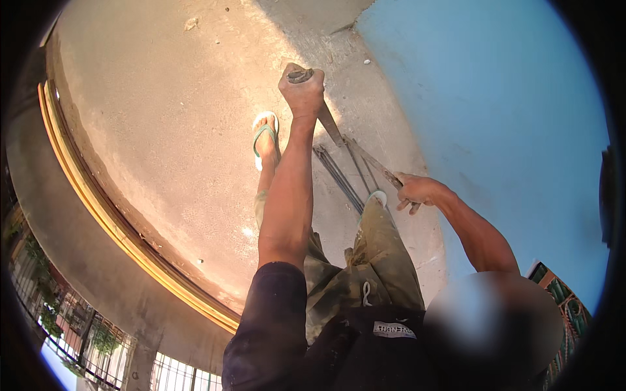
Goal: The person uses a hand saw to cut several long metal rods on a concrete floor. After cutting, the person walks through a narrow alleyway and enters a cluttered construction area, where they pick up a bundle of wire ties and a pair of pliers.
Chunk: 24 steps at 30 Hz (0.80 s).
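Note:
My left hand (302,91) is raised and closed round the dark, rounded end of a long metal handle. That flat handle (330,124) slants down to the right and meets a second long handle (378,166) near the floor, in a V like a long-handled cutter. The fingers of my right hand (417,191) are wrapped round the outer end of the second handle. Thin grey metal rods (339,177) lie on the floor below the V and run back toward my right foot. The tool's working end is small and hard to make out, so I cannot tell whether it touches the rods.
My sandalled left foot (266,140) stands on the dusty concrete floor (176,124). A smooth blue wall (502,130) rises on the right. Yellow-edged long strips (124,228) curve along the left side, with a railing and plants beyond. Small stones are scattered about.

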Motion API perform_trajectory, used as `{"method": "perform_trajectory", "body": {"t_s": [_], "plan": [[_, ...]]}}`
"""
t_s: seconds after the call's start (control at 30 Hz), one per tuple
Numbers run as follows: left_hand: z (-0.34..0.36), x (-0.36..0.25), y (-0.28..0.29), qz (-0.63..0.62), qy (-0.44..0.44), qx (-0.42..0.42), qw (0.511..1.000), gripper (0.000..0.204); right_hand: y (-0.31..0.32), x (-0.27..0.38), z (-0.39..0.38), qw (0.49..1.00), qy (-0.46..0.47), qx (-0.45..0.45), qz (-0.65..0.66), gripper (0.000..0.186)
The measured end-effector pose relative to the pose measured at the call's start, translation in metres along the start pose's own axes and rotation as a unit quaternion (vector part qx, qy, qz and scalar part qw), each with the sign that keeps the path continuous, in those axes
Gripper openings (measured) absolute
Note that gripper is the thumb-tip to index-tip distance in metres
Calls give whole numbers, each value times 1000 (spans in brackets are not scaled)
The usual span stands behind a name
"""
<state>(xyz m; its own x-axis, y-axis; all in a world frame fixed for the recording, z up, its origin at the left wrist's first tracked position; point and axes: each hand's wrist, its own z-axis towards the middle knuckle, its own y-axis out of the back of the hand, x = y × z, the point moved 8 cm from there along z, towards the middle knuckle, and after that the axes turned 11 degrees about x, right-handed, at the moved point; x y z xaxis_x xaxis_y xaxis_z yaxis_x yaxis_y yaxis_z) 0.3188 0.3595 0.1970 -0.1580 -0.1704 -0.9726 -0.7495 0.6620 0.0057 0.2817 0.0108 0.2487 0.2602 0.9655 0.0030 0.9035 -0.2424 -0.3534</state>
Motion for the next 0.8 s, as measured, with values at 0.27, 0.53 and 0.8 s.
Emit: {"method": "perform_trajectory", "body": {"t_s": [0.27,0.53,0.8], "plan": [[-31,-30,2,55,-46,21,997,23,-12,-34,24,971,-56,-154,-174,17],[-70,-46,20,-46,-41,49,997,27,-81,-138,87,956,-10,-271,-112,25],[-63,-53,6,-63,-61,63,994,24,-74,-242,155,956,16,-267,-119,29]]}}
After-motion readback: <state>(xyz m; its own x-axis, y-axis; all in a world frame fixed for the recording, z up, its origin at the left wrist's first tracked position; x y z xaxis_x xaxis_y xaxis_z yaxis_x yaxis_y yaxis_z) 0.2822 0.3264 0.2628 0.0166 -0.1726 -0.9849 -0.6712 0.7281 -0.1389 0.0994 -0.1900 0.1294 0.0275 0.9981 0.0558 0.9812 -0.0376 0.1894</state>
